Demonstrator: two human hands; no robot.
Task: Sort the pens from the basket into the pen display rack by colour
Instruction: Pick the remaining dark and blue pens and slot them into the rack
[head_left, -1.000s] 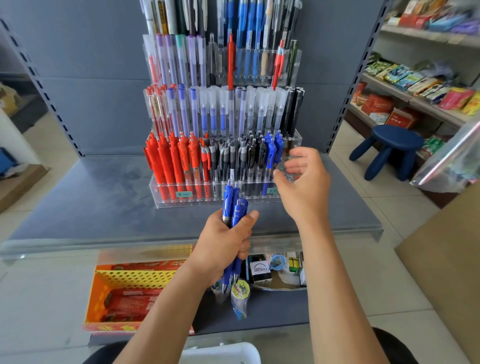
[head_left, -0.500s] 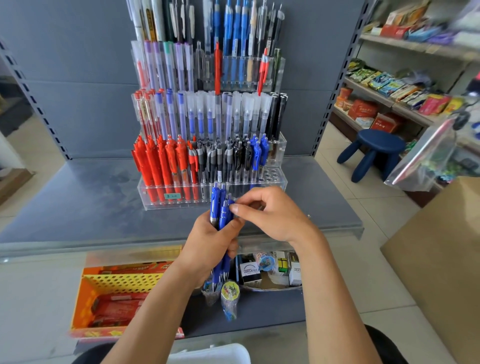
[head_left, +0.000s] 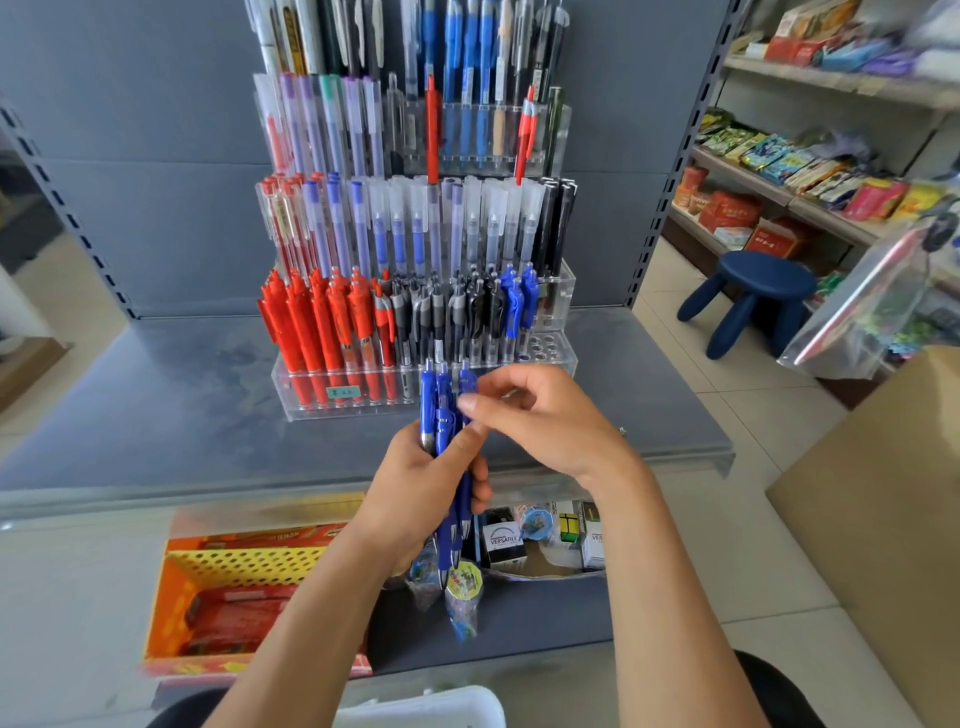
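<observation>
I see the left hand (head_left: 415, 486) gripping a bundle of blue pens (head_left: 427, 408) upright, just in front of the pen display rack (head_left: 311, 397). The right hand (head_left: 543, 423) pinches one pen's top.

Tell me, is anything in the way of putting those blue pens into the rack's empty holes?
Nothing visible is. The blue pens are held up just in front of the rack. Its empty holes sit at the front row's right end, with only open air between.
</observation>
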